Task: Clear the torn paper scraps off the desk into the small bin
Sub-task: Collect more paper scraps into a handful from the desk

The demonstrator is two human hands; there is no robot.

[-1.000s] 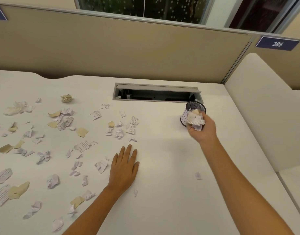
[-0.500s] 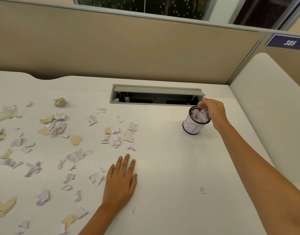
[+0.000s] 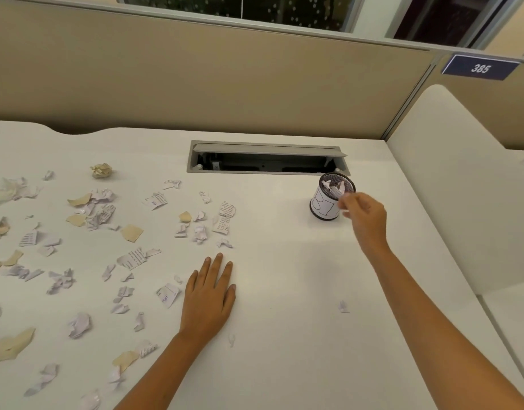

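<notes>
A pale desk in a beige-walled cubicle, scraps everywhere on its left half. And the drop is done: a second ago the right hand carried a white wad toward the small bin, now that wad sits inside and the hand is backing off just beside the rim, fingers loosely curled, nothing visible in them. One load cleared, by my read, with most of the job left. The bin stands upright near the cable slot, dark mesh with a white label, crumpled paper poking above its rim. The left hand lies flat, fingers spread, at the edge of the torn paper scraps, white printed bits and tan pieces, well apart from the bin.
</notes>
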